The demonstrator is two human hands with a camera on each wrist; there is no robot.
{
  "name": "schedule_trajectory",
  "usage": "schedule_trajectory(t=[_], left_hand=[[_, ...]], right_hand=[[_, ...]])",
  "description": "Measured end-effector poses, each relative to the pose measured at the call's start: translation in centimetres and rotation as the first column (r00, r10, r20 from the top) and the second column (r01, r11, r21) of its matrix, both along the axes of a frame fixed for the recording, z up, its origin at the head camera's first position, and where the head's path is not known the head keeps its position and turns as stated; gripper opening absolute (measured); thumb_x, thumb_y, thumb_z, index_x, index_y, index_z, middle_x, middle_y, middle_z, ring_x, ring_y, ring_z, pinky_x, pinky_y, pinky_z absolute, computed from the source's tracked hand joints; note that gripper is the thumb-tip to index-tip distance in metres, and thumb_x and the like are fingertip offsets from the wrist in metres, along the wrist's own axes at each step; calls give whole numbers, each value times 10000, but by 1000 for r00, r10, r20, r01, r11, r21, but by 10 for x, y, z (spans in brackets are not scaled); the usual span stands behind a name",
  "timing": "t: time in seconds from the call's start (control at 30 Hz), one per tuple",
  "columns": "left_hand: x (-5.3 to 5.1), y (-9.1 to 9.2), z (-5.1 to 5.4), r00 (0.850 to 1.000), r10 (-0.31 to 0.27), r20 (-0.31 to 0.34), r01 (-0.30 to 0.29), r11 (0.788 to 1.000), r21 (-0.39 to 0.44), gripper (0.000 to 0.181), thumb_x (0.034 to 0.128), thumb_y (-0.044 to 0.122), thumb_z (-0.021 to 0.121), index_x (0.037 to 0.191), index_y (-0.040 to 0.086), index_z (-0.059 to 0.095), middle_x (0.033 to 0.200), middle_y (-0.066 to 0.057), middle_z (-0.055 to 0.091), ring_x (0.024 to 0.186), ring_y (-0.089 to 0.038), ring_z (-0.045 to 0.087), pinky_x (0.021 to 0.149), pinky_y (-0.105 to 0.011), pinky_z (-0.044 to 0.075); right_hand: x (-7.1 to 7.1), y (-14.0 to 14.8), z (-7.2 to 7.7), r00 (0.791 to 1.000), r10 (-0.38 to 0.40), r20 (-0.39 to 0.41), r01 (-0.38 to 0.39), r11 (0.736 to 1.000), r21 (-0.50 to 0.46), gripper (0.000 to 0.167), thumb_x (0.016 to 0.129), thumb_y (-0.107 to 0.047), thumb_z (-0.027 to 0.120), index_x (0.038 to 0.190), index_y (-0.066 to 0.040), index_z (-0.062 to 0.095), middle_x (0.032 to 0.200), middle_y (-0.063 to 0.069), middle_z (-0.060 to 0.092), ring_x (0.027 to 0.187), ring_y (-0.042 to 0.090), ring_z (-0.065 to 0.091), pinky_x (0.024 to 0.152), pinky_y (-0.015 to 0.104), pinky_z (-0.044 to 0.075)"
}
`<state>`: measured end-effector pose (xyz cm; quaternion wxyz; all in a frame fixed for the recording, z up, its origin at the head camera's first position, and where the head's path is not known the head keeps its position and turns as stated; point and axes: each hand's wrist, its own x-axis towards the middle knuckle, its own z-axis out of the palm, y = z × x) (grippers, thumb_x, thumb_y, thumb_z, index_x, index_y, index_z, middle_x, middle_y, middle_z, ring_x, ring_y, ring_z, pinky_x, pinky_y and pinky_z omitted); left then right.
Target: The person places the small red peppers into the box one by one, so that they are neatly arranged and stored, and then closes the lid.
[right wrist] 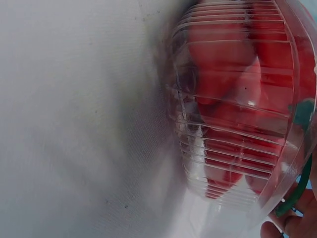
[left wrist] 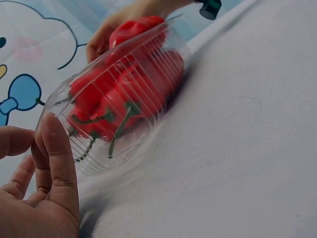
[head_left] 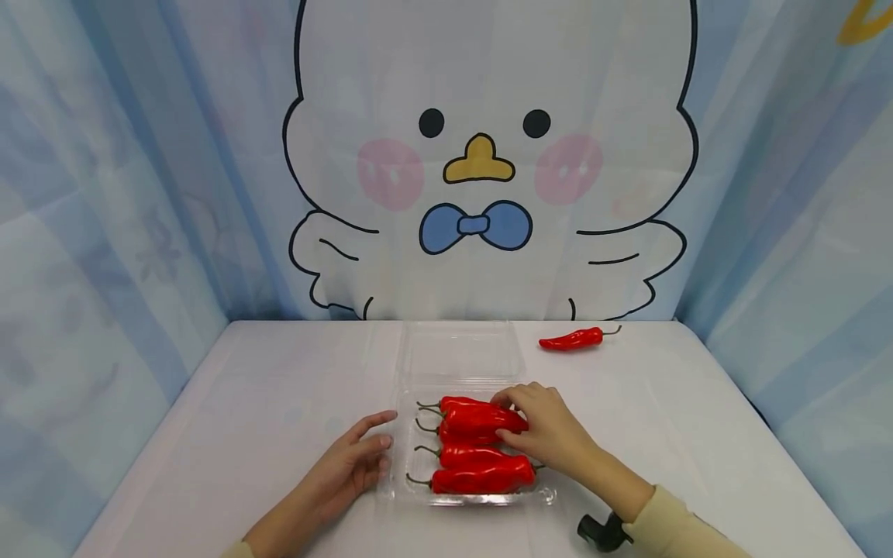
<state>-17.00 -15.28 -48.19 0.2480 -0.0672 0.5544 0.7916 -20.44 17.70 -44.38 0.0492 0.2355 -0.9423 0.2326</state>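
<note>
In the head view, a clear plastic clamshell box (head_left: 412, 488) holds several red peppers (head_left: 481, 474) with green stems, most pointing left and the front one pointing right. My right hand (head_left: 547, 426) reaches over the box's right side and holds the tip end of an upper red pepper (head_left: 474, 422) between thumb and fingers. Beside the box's left edge is my left hand (head_left: 349, 465), its fingers loosely bent. The left wrist view shows fingertips of the left hand (left wrist: 44, 173) at the box's rim. Only some fingers of the right hand (right wrist: 292, 225) show in its own wrist view.
The box's clear lid (head_left: 460, 353) lies folded back behind it. Another red pepper (head_left: 574, 339) lies at the back right of the white table (head_left: 279, 403). A dark object (head_left: 603, 533) is by the right wrist. A printed curtain (head_left: 481, 70) hangs behind the table.
</note>
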Motion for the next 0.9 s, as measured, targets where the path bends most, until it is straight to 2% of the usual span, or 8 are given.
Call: schedule_trajectory(t=[0.13, 0.3, 0.6, 0.9], left_hand=[[3, 0, -2, 1000, -4, 7, 4, 1000, -15, 572, 1041, 154, 597, 1558, 110, 357, 929, 13, 565, 721, -66, 578, 683, -208, 536], [3, 0, -1, 1000, -3, -6, 2, 1000, -23, 564, 1042, 157, 593, 1555, 120, 363, 934, 12, 560, 728, -68, 578, 686, -209, 537], [2, 1, 0, 1000, 0, 9, 0, 1000, -13, 559, 1037, 141, 596, 1547, 119, 368, 937, 6, 567, 720, -74, 576, 677, -205, 544], [1, 1, 0, 1000, -6, 2, 6, 1000, -9, 559, 1042, 140, 590, 1550, 117, 359, 916, 15, 567, 713, -69, 580, 671, -204, 541]], right_hand=[[3, 0, -4, 1000, 1, 7, -1, 1000, 5, 425, 815, -245, 883, 1188, -221, 680, 1075, -96, 716, 1010, 118, 597, 894, 385, 453], [2, -1, -2, 1000, 17, -7, -17, 1000, -13, 411, 825, -234, 876, 1190, -219, 686, 1107, -82, 726, 1027, 144, 616, 902, 400, 460], [2, -1, -2, 999, 40, 3, -40, 999, -20, 385, 860, -214, 849, 1206, -212, 681, 1132, -74, 722, 1006, 111, 624, 892, 406, 473], [2, 1, 4, 1000, 20, -24, -21, 998, -51, 337, 879, -222, 824, 1192, -195, 700, 1134, -59, 720, 1021, 160, 639, 903, 426, 493]])
